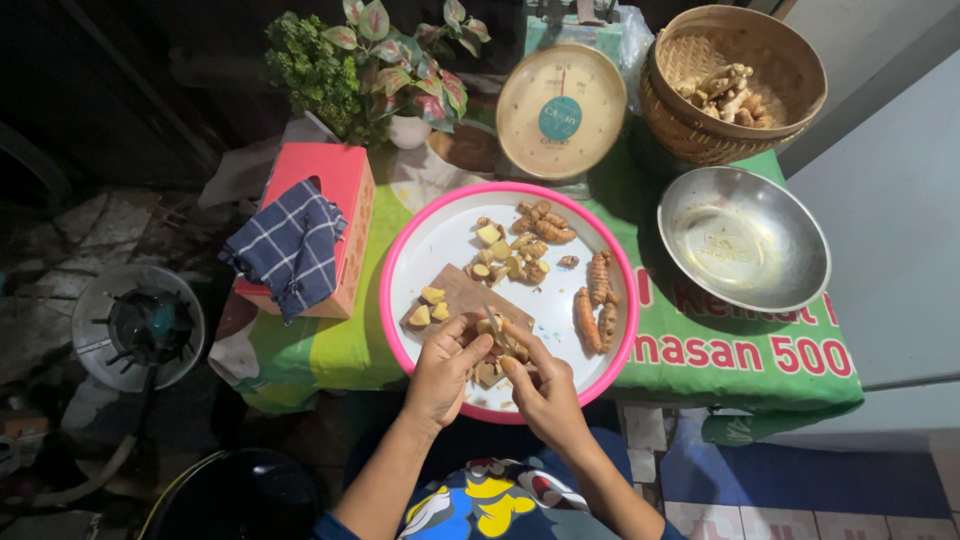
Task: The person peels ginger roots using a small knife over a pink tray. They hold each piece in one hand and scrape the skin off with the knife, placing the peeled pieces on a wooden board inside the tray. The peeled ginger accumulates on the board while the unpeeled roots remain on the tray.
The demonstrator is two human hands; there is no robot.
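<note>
A table (330, 350) draped in a green cloth with red lettering carries everything; on it, nearest the person, sits a round white tray with a pink rim (400, 250), and to its right an empty steel bowl (745, 240); behind the bowl a woven basket (730, 80) tilts toward the camera with pale roots inside; a round-faced kitchen scale (562, 112) stands behind the tray, a leafy potted plant (375, 60) to its left; at the table's left edge lies a pink tissue box (335, 215) with a dark checked cloth (290, 250) thrown over it; inside the tray a small brown cutting board (460, 295) rests near the front, with cut yellow chunks (432, 305) on it, more pieces and knobbly roots (540, 225) toward the back, and three orange turmeric fingers (597, 300) on the right; over the tray's near rim the left hand (440, 375) curls its fingertips around a small pale root piece (490, 328), while the right hand (545, 390), fingers bent, pinches what looks like a slim knife (493, 318) against it, though the blade is hard to make out.
</note>
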